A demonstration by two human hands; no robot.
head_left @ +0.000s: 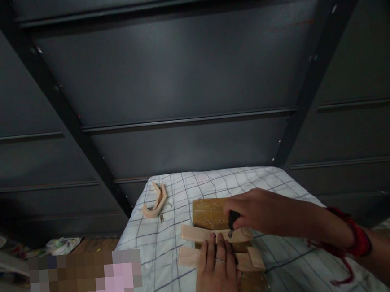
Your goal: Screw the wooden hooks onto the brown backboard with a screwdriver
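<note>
My right hand (pixel 254 208) is closed around the black handle of a small screwdriver (pixel 233 217). Its metal tip points down onto a pale wooden strip (pixel 194 233), close to my left fingertips. Flat across this strip and a second pale wooden piece (pixel 189 256) below it lies my left hand (pixel 215 270), fingers stretched out, with a ring on one. Both pale pieces rest crosswise on a brown wooden board (pixel 207 213) whose upper part shows small marks. The lower piece has a raised block at its right end. My left hand hides the middle of both pieces.
Two curved pale wooden pieces (pixel 159 206) lie at the left on the checked cloth (pixel 178 192), with a few small screws (pixel 161 218) beside them. A dark metal panel wall (pixel 182 75) stands behind. Cluttered shelving (pixel 5 269) and a pixelated patch are at lower left.
</note>
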